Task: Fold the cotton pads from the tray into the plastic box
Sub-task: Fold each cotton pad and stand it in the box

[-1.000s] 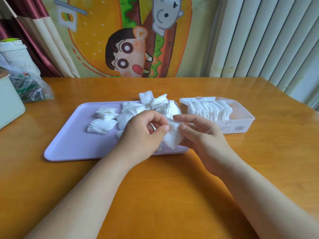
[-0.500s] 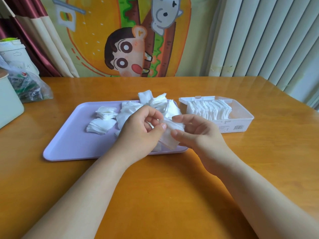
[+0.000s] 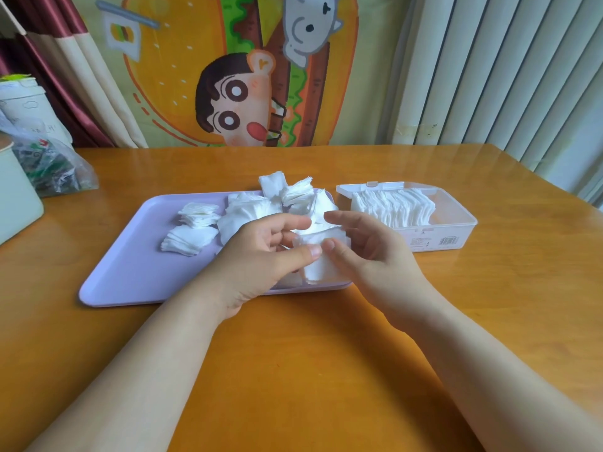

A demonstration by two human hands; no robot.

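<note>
Head view shows the left hand (image 3: 261, 259) and right hand (image 3: 372, 256) both pinching one white cotton pad (image 3: 321, 267) above the near right corner of the lilac tray (image 3: 130, 275). The pad seems partly folded, though the hands hide its upper edge. Folded pads (image 3: 394, 210) stand in the plastic box (image 3: 456, 225) just beside the tray.

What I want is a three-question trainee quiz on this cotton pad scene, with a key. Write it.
1. True or false: the plastic box holds a row of cotton pads.
2. The pad being folded is pinched by: A) the left hand alone; B) both hands; C) the right hand alone.
3. Fill in: the loose pads lie on a ____ tray.
Key: 1 true; 2 B, left hand and right hand; 3 purple.
</note>
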